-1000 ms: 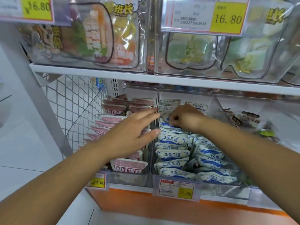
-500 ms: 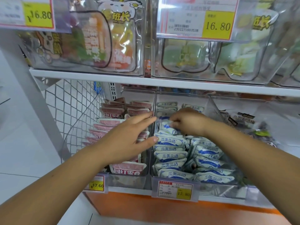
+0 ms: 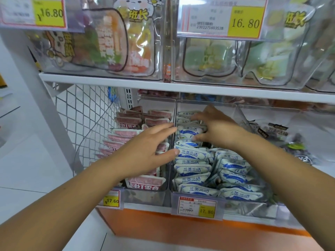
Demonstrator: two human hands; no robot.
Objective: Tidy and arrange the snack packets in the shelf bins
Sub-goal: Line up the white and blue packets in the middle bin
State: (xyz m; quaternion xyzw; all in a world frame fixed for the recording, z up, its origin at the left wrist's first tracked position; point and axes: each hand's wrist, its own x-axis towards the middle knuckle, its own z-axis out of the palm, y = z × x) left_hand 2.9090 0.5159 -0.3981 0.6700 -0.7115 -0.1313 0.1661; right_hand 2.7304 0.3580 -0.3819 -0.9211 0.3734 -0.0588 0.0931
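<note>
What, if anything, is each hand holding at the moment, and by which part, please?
The right hand pinches a white-and-blue packet by its right edge. The left hand holds nothing, fingers spread open.

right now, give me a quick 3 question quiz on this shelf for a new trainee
1. True or false: the right hand is working among the pink packets.
2. Which price tag hangs on the front of the bin of blue-and-white packets? A) 16.80 B) 17.60 C) 17.80
3. Fill in: the left hand is spread over the bin of ____ packets, its fingertips reaching the divider.

Key
1. False; it is at the back of the blue-and-white bin, fingers around one packet.
2. C, the 17.80 tag.
3. Pink; the pink packets fill the bin to the left.
</note>
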